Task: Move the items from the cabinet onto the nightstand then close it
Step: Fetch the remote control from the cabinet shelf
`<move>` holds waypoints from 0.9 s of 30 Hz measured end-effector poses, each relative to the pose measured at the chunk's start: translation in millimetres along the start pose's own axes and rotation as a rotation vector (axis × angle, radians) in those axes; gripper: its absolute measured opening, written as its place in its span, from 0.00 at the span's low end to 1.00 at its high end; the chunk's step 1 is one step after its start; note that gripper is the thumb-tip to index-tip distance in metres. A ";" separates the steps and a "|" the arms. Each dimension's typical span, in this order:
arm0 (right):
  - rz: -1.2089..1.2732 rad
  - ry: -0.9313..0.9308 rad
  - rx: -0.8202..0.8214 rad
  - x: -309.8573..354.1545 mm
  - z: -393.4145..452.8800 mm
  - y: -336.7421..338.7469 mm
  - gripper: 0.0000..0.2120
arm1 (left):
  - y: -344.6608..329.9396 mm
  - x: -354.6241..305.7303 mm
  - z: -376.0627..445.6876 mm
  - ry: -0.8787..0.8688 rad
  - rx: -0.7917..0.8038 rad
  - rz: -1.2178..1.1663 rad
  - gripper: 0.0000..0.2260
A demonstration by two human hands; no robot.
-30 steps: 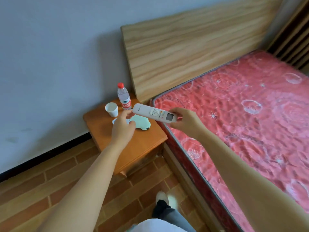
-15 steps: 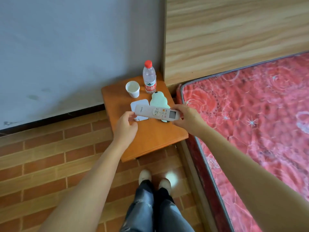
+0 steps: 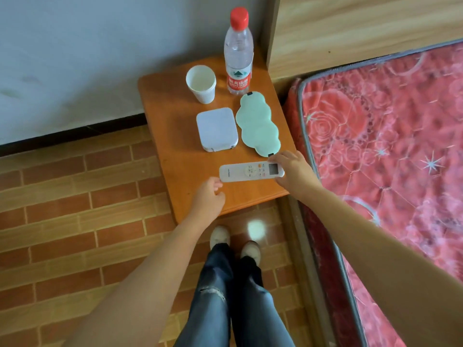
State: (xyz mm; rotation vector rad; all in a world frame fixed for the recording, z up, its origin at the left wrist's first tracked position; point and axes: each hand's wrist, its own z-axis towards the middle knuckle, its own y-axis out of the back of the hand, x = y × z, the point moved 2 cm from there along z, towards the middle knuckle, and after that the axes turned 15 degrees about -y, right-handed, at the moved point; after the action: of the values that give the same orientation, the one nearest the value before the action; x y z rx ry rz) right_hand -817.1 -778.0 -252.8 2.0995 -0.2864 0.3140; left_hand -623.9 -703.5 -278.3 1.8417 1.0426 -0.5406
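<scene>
Remote control point(image 3: 251, 171) lies flat across the near part of the nightstand worktop point(image 3: 165, 116), its length running left to right, display end to the right. Right hand point(image 3: 293, 171) is at that display end, fingers curled around it above and below, gripping the remote. Left hand point(image 3: 208, 199) sits just off the remote's left end, fingers loosely spread and holding nothing; cannot tell whether a fingertip touches the casing.

Farther back on the worktop: a white box point(image 3: 217, 129) and beside it, to the right, a mint-green eye mask point(image 3: 258, 126), whose near tip lies just by the right hand. Behind these, a white paper cup point(image 3: 201, 83) upright, and a water bottle point(image 3: 238, 51) with red cap upright to its right, near the wall.

Bed mattress point(image 3: 390, 136) with red pattern to the right.
</scene>
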 end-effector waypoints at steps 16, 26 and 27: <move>-0.067 -0.061 0.028 -15.5 36.3 -60.8 0.21 | -30.9 44.3 28.3 -0.026 0.032 0.193 0.17; -0.044 -0.084 0.006 -15.5 33.0 -64.5 0.24 | -32.3 45.1 26.0 -0.069 0.071 0.293 0.19; -0.041 -0.088 0.012 -14.9 32.2 -62.9 0.25 | -30.5 43.9 25.0 -0.074 0.085 0.310 0.19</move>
State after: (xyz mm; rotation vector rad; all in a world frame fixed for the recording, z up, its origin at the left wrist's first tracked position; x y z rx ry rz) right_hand -807.2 -772.0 -324.1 2.1315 -0.2935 0.2000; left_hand -624.0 -699.8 -337.1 1.9950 0.6765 -0.4679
